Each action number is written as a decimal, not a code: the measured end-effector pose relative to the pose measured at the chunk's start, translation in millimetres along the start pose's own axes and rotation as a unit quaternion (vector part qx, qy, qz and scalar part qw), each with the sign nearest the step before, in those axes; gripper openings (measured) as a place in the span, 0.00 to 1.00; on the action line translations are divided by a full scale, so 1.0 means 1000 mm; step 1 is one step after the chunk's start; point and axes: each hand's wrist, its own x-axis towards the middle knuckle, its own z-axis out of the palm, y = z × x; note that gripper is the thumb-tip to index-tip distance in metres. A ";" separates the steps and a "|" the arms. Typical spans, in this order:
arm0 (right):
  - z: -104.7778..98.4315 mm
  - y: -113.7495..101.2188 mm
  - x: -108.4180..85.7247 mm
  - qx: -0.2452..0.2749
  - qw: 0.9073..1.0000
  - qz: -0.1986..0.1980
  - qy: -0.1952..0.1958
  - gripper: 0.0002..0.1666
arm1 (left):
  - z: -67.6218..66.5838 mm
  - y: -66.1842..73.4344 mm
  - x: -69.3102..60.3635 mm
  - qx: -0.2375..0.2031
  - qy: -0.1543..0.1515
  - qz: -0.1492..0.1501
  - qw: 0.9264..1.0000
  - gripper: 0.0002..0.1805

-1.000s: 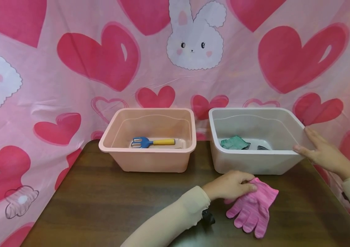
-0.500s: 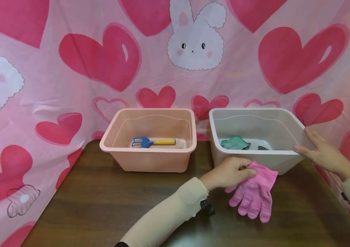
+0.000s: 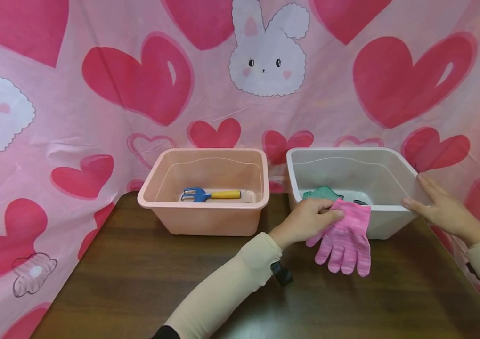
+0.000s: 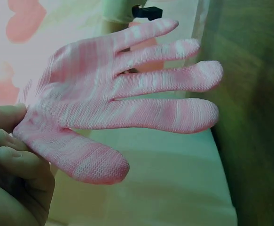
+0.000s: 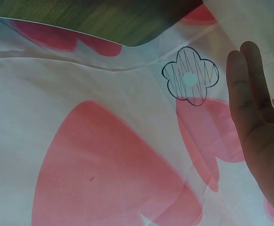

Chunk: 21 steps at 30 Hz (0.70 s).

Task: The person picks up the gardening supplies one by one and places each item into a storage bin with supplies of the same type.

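Note:
My left hand (image 3: 305,222) pinches a pink knit glove (image 3: 347,242) by its cuff, fingers hanging down, in front of the light grey plastic tub (image 3: 386,223). The left wrist view shows the glove (image 4: 90,89) spread out, its cuff between my thumb and curled fingers (image 4: 21,162). My right hand (image 3: 443,209) rests against the grey tub's right side with fairly straight fingers; in the right wrist view part of that hand (image 5: 263,127) shows at the edge. Inside the grey tub lie a crumpled green cloth-like item (image 3: 322,191) and a small dark object (image 3: 359,202), partly hidden.
Left of the grey tub stands a peach tub (image 3: 206,220). A hand fork (image 3: 212,194) with blue tines and a yellow handle lies in it. Both tubs sit at the back of a dark wooden table (image 3: 138,278), before a pink heart-patterned cloth (image 3: 206,103).
My left hand has lifted the pink glove off the table, up to the grey tub's front rim. The right hand stays against the tub's side.

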 end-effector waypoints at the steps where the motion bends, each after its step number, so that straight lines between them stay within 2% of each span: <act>1: 0.000 0.000 0.000 0.002 1.000 -0.003 0.003 0.59 | -0.001 0.000 0.001 -0.004 0.006 -0.001 1.000 0.12; 4: 0.000 -0.001 -0.001 0.007 1.000 -0.011 0.009 0.58 | -0.006 0.001 0.005 -0.015 0.022 -0.011 1.000 0.14; 8: 0.001 -0.002 0.000 0.005 1.000 -0.013 0.014 0.57 | -0.013 0.001 0.011 -0.037 0.043 -0.034 0.998 0.09; 14: 0.001 -0.001 -0.001 0.007 1.000 -0.009 0.013 0.58 | -0.024 0.003 0.022 -0.054 0.072 -0.064 0.994 0.13; 17: 0.001 -0.001 -0.001 0.005 1.000 -0.006 0.014 0.58 | -0.028 0.003 0.027 -0.056 0.081 -0.072 0.993 0.13; 21: 0.000 -0.001 -0.001 0.009 1.000 -0.008 0.015 0.58 | -0.033 0.003 0.034 -0.057 0.093 -0.067 0.992 0.13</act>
